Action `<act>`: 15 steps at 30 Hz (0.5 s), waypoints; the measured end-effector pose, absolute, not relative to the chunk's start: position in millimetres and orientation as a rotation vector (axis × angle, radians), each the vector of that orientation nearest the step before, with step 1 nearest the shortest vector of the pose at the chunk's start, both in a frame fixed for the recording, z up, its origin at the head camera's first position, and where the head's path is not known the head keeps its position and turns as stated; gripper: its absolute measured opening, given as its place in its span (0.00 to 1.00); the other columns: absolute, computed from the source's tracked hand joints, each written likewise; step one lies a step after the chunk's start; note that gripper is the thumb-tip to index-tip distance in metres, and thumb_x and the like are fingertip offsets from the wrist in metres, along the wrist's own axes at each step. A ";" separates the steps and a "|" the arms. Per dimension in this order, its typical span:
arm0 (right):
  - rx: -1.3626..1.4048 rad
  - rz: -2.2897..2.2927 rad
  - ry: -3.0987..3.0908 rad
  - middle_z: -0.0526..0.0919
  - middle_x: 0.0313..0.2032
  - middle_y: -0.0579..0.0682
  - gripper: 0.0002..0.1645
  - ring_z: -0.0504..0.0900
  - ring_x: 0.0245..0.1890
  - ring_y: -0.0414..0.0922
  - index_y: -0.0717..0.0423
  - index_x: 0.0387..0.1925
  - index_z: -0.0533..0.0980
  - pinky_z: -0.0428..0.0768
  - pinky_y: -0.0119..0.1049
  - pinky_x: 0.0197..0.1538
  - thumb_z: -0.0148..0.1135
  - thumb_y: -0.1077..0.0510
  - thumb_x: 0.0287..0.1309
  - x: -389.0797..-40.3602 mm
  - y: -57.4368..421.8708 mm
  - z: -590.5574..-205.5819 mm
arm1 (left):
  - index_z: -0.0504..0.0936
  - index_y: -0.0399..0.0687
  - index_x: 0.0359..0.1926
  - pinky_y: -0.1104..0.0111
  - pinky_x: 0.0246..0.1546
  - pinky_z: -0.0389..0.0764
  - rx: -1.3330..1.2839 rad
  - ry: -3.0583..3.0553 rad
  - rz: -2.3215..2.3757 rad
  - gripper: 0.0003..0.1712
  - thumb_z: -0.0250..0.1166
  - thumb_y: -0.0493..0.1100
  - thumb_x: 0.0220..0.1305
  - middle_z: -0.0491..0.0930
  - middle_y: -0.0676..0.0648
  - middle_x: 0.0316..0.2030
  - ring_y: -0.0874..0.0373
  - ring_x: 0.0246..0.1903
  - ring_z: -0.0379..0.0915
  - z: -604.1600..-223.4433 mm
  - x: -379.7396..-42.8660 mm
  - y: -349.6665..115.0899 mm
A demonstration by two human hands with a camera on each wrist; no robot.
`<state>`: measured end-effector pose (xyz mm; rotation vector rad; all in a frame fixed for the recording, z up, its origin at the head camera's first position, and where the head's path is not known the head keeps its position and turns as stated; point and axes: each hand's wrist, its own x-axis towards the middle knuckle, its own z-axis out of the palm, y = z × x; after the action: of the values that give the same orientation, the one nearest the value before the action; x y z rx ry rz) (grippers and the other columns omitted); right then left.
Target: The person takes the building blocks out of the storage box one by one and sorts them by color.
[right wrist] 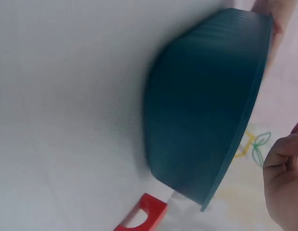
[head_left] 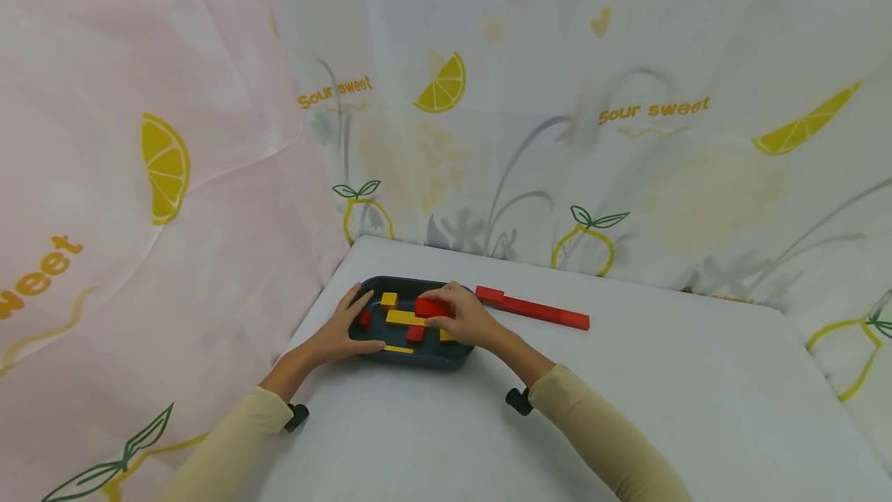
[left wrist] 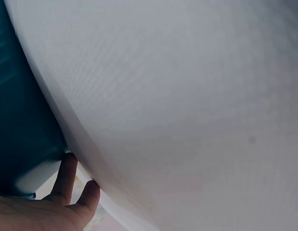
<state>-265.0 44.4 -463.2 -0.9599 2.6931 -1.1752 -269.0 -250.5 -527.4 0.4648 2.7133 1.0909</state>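
A dark teal tray (head_left: 425, 360) with raised sides stands on the white table, holding red and yellow blocks. My left hand (head_left: 339, 331) rests on its left end, thumb along the front rim and fingers spread over the left rim. In the left wrist view, two extended fingers (left wrist: 68, 173) reach beside the tray's side (left wrist: 23, 110). Over the tray's right part, my right hand (head_left: 465, 318) pinches a red block (head_left: 430, 307) between thumb and fingers. Below that block lie a long yellow block (head_left: 400, 318) and a small red block (head_left: 415, 334). A yellow cube (head_left: 389, 300) sits near the back.
Right of the tray, red blocks (head_left: 547, 313) lie in a line on the table (head_left: 627, 409); the nearest one, a red block with a rounded cutout (right wrist: 153, 209), shows in the right wrist view. Lemon-printed cloth (head_left: 502, 161) hangs behind and at the left.
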 end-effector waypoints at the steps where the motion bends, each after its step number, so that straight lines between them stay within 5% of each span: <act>1: -0.945 -1.182 2.688 0.77 0.43 0.50 0.23 0.73 0.43 0.43 0.49 0.58 0.79 0.77 0.30 0.42 0.68 0.53 0.61 -263.9 46.4 -462.8 | 0.47 0.54 0.79 0.31 0.66 0.55 0.470 2.716 1.086 0.63 0.73 0.65 0.51 0.30 0.41 0.79 0.34 0.73 0.42 -527.7 -268.6 -251.0; 15: -0.780 -1.261 2.685 0.77 0.43 0.50 0.23 0.72 0.43 0.45 0.47 0.56 0.81 0.78 0.32 0.40 0.71 0.54 0.57 -265.0 84.5 -453.7 | 0.48 0.56 0.79 0.32 0.66 0.55 0.476 2.719 1.105 0.63 0.73 0.65 0.50 0.30 0.43 0.79 0.35 0.74 0.41 -527.4 -266.8 -251.2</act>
<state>-265.0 84.5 -453.7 -0.7805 2.6846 -1.2606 -266.8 -251.2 -527.4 0.4762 2.7191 1.1048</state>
